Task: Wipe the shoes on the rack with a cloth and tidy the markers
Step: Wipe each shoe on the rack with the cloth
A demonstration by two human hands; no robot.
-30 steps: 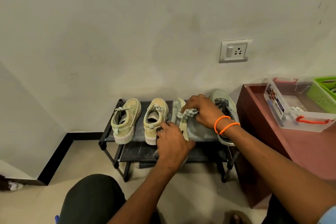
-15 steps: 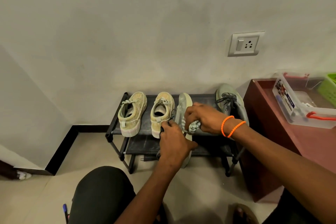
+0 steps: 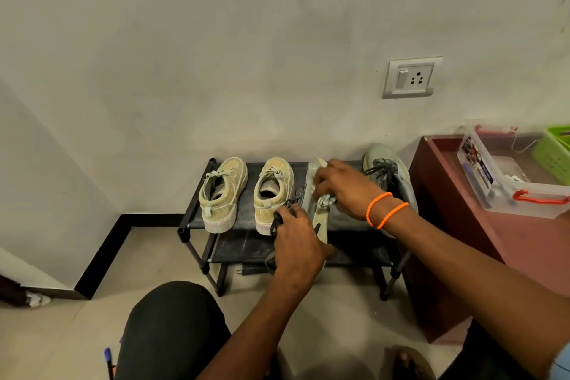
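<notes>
grey shoe held on edge over rack, cloth pressed to its sole

wall [image 3: 216,55] fills the upper view, with a switch-and-socket plate [image 3: 412,77] at right. tiled floor [image 3: 61,318] below. a dark red cabinet [image 3: 462,241] stands just right of the rack and carries a clear plastic box [image 3: 509,182] with red handles and a green basket [image 3: 555,151].

black two-tier shoe rack [image 3: 197,219] stands against the wall. on its top shelf, from the left: two beige canvas sneakers [image 3: 223,191] [image 3: 273,191], side by side, upright, heels toward the camera and toes toward the wall. at the right end, a grey sneaker [image 3: 388,176] with dark laces, toe toward the wall.

between them, a second grey shoe [image 3: 319,222] is tipped onto its side, pale sole facing right. its long axis runs wall to camera, toe at the wall end and heel overhanging the front of the rack.

left hand [image 3: 296,247] grips this shoe at the heel end, fingers curled over its upper and dark laces; the shoe extends away from the grip toward the wall. right hand [image 3: 342,188], two orange bead bracelets [image 3: 385,210] at the wrist, has its fingers closed round a bunched grey cloth [image 3: 325,201] and holds it against the sole, about mid-length, ahead of the left hand's grip.

a blue-capped marker [image 3: 108,358] lies on the floor at the lower left, beside the person's dark-clad knee [image 3: 172,333]; most of it is out of view.
</notes>
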